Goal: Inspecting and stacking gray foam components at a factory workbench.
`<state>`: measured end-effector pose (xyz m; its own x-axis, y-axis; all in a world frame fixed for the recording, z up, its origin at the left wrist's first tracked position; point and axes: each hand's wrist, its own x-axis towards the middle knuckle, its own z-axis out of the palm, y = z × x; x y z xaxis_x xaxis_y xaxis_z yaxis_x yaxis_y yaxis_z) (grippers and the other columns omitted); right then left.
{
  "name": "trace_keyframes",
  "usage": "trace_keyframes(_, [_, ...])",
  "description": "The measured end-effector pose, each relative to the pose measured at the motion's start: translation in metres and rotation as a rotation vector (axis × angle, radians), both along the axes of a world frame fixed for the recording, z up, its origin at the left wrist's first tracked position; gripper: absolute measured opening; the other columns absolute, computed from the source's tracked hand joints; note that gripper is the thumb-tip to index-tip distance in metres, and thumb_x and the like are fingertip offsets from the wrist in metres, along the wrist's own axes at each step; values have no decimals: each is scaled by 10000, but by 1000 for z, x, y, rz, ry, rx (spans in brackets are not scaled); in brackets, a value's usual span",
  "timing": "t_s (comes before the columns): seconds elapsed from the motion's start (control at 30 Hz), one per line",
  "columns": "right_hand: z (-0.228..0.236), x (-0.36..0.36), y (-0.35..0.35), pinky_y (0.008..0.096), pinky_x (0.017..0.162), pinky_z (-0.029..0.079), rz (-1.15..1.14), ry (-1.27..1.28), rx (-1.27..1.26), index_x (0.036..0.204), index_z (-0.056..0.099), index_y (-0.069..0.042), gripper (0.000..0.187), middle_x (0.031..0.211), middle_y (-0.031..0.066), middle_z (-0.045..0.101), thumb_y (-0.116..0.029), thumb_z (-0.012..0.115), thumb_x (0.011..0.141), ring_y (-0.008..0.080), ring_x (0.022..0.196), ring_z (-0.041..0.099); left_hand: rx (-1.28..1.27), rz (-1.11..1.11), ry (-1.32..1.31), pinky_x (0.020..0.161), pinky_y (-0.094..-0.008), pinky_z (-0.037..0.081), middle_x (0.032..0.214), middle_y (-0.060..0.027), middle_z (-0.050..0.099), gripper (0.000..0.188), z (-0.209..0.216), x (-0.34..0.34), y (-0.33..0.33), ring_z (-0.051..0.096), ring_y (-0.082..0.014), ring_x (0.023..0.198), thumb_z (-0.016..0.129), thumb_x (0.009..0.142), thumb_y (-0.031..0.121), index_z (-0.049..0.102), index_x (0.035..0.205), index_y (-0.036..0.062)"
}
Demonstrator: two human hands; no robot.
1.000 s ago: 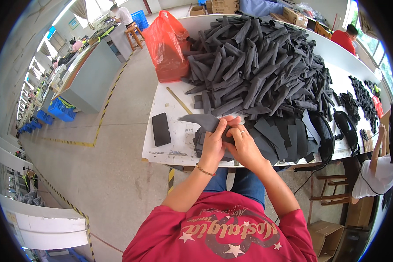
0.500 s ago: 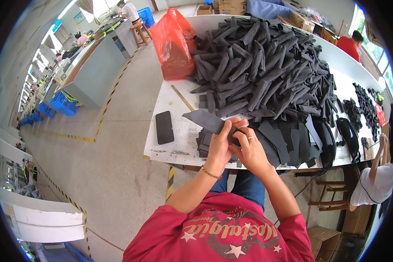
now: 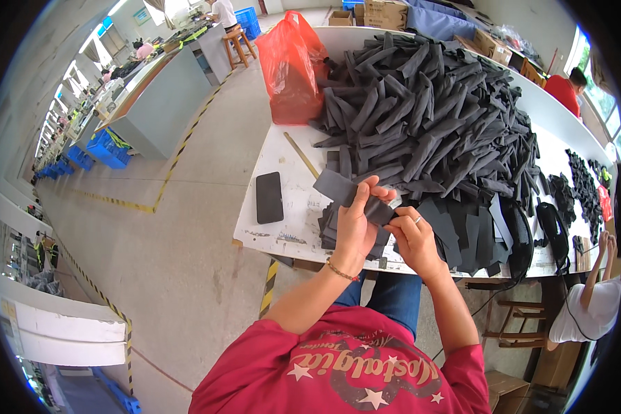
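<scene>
Dark grey fabric strip (image 3: 334,185) held aloft over the near edge of the white counter (image 3: 255,239), its free end angled away to the upper left. Left hand (image 3: 354,226) pinches it near the middle, thumb laid along the upper face, fingers behind and partly extended; beaded bracelet (image 3: 343,272) at that wrist. Right hand (image 3: 417,241), ring on one finger, has thumb and curled fingertips pinched at the strip's right end. Hands near each other, not pressed together. Below the left hand, a loose stack of dark cut pieces (image 3: 329,230); right of the right hand, more flat dark panels (image 3: 468,234) overlapping. Beyond, a big heap of dark grey folded pieces (image 3: 428,117). Translucent red plastic bag (image 3: 291,79) upright against the heap's left side. Black phone (image 3: 269,198) lying flat left of the stack; narrow yellowish stick (image 3: 300,153) behind it, slanting toward the heap.
</scene>
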<state>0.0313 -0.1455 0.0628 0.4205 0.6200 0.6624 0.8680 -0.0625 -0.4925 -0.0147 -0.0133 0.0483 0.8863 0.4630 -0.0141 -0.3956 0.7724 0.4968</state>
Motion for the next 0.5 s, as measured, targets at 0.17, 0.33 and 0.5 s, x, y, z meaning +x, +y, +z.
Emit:
trace_keyframes(0.17, [-7, -3, 4, 399, 657, 491, 16, 22, -16, 876, 552, 3, 186, 923, 153, 585, 37, 691, 756, 336, 780, 596, -34, 40, -7, 902, -367, 501, 868, -80, 661, 308, -6, -4, -5, 652, -255, 917, 592, 956, 269, 588, 1111, 3])
trace_keyframes(0.33, [-13, -2, 8, 382, 661, 494, 28, 40, -4, 861, 564, 7, 161, 915, 155, 588, 35, 689, 763, 335, 782, 604, -29, 24, -16, 864, -361, 513, 866, -82, 663, 289, -10, -5, -4, 657, -253, 907, 581, 963, 260, 603, 1084, -2])
trace_keyframes(0.5, [-14, -2, 9, 361, 690, 503, 28, 79, 10, 854, 580, 15, 136, 911, 159, 592, 35, 684, 770, 337, 815, 619, -14, 18, -16, 846, -360, 518, 881, -87, 667, 277, -13, -5, -5, 658, -252, 902, 561, 975, 242, 609, 1091, -4])
